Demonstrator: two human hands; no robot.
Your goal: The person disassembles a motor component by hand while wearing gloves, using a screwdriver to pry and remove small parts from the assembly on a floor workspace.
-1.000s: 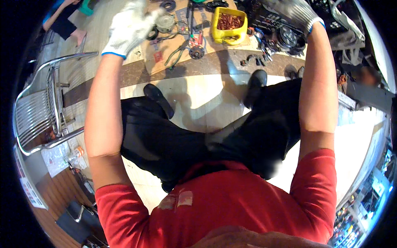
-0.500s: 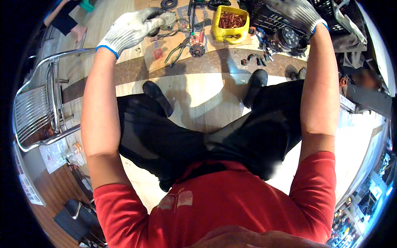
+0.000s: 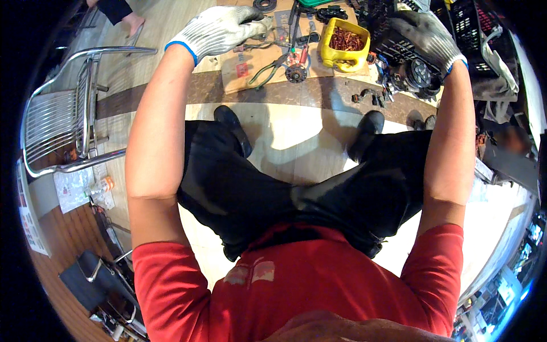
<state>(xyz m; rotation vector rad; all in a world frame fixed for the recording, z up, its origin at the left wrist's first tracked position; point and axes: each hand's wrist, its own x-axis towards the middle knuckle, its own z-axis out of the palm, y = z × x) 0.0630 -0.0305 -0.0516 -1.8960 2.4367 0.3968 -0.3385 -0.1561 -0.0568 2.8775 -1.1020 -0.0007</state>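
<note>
My left hand [image 3: 219, 31], in a white knitted glove with a blue cuff, is over the left part of a cardboard sheet [image 3: 232, 81]. Its fingers are closed around a small pale grey part [image 3: 266, 24], mostly hidden by the glove. My right hand [image 3: 426, 33], gloved alike with dirty fingers, reaches over a dark heap of parts beside a black crate. Its fingers stretch out leftward; I see nothing held in them. Between the hands stands a cut yellow jug [image 3: 348, 58] holding copper-coloured scrap [image 3: 346, 39]. Green-handled pliers [image 3: 268, 71] lie next to a round rotor-like part [image 3: 296, 73].
A black plastic crate [image 3: 468, 34] and a round black part [image 3: 420, 74] are at the right. Small dark pieces [image 3: 370, 97] lie on the floor. A metal chair [image 3: 80, 114] is at the left. Another person's bare foot [image 3: 134, 25] shows at the upper left.
The whole view has shifted, so the scene sits lower and further right. My left hand keeps its closed grip near the cardboard. My right hand has moved slightly leftward relative to the yellow jug.
</note>
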